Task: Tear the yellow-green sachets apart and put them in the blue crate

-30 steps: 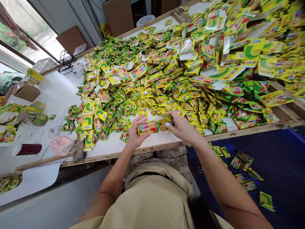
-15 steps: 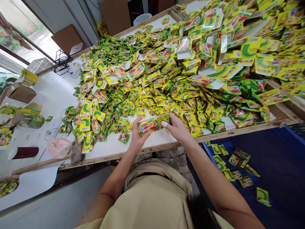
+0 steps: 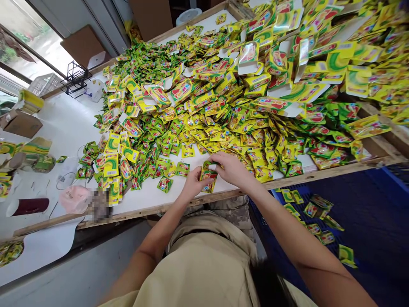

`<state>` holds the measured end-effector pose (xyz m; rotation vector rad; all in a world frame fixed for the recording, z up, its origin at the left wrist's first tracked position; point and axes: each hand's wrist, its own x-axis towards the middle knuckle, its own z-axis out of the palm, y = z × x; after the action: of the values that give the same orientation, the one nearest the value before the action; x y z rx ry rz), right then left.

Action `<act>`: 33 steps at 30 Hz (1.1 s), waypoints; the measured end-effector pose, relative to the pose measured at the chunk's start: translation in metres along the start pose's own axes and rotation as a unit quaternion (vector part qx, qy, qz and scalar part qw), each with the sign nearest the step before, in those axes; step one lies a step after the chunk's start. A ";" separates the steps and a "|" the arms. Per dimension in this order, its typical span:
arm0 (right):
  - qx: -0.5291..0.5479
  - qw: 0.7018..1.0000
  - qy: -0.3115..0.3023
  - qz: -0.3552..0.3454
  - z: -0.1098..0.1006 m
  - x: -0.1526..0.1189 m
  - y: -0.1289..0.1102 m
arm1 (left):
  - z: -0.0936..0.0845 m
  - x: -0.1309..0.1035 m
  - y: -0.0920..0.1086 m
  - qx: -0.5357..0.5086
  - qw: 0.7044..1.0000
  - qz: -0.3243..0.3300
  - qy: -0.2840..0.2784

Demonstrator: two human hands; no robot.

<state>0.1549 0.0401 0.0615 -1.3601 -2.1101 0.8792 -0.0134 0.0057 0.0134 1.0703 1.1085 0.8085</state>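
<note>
Both hands meet over the near edge of the white table. My left hand [image 3: 194, 183] is closed on the lower left side of a shiny green-and-red packet [image 3: 209, 172], thumb across its front. From above, my right hand [image 3: 226, 168] pinches the same packet near its top, with fingers curled over it. The packet stands upright between them; its edges are partly hidden by fingers, so I cannot tell whether it is one or several together. Just left of my left hand lies a loose green packet [image 3: 182, 169]. Behind the hands rises a heap of yellow packets [image 3: 223, 134].
Printed yellow boxes [image 3: 275, 104] are piled across the heap. A wooden rim [image 3: 306, 177] edges the table. Below right, a blue crate [image 3: 361, 213] holds scattered packets. On the left are a dark red cup [image 3: 32, 206], a pink bag [image 3: 75, 199] and a black wire rack [image 3: 76, 79].
The long printed pack held sideways between my hands no longer shows; a shorter green-and-red packet is held upright there. My hands have come closer together, and the view has shifted slightly.
</note>
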 end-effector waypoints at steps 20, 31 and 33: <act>-0.189 0.973 -0.132 0.007 -0.018 0.013 -0.014 | 0.008 -0.011 0.006 -0.050 0.999 0.004 0.012; -0.186 0.959 -0.213 -0.010 -0.019 0.014 -0.013 | 0.005 -0.005 0.001 0.022 1.000 0.002 0.006; -0.159 0.957 -0.242 0.017 -0.022 0.017 -0.012 | 0.004 -0.005 0.001 0.025 1.000 -0.001 0.001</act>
<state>0.1560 0.0583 0.0862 -1.4492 -2.7056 0.9969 -0.0104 0.0007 0.0163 1.1105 1.1368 0.7829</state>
